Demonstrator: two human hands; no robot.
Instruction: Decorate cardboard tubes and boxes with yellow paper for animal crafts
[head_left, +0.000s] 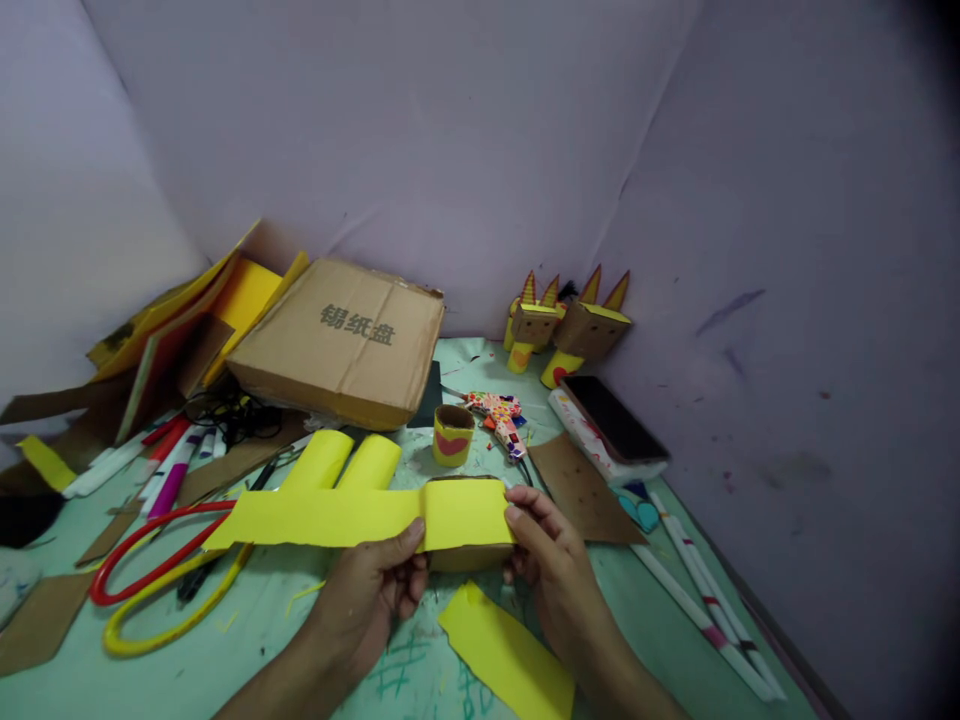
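Note:
A long strip of yellow paper (322, 518) lies across the top of a small cardboard box (469, 558) and sticks out far to the left. My left hand (375, 590) pinches the strip at the box's left edge, thumb on top. At the right edge, my right hand (551, 550) grips the box and paper end between thumb and fingers. Below the box, a second yellow paper piece (510, 650) lies on the table, partly under my right forearm. Just behind stand a short yellow tube with a red heart (452, 440) and two yellow paper rolls (371, 460).
A large cardboard box (345, 340) leans at the back left beside stacked cardboard sheets (217, 310). Back right stand cardboard animal figures (592, 325). A patterned glue gun (499, 410), a phone (615, 420), markers (176, 475) and red and yellow hoops (112, 580) lie around.

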